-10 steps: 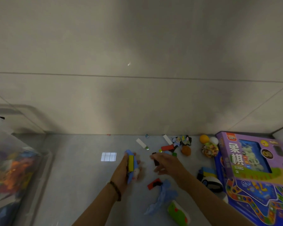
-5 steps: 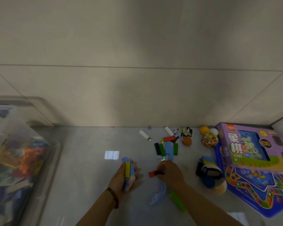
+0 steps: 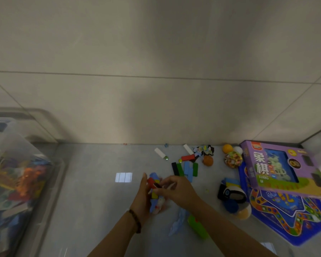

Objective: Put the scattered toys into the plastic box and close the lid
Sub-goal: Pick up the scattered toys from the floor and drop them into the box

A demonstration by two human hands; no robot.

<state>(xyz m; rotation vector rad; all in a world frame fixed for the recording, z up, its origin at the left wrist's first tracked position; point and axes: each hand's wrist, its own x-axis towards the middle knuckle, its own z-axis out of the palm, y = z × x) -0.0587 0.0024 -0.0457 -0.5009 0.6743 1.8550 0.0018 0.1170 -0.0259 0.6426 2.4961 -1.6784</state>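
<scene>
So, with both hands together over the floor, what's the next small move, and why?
Probably slip the red block into the stack the left hand grips, then let go. The right hand pinches the block right against that blue and yellow stack, and a row of blocks lies on the floor just beyond, likely next to collect.

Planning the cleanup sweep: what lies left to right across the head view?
Plastic box, light patch, left hand gripping a stack of blocks, right hand pinching a red block, black-and-white ball, purple game box.

grey floor (image 3: 93, 182), beige tiled wall (image 3: 156, 52), dim light.
</scene>
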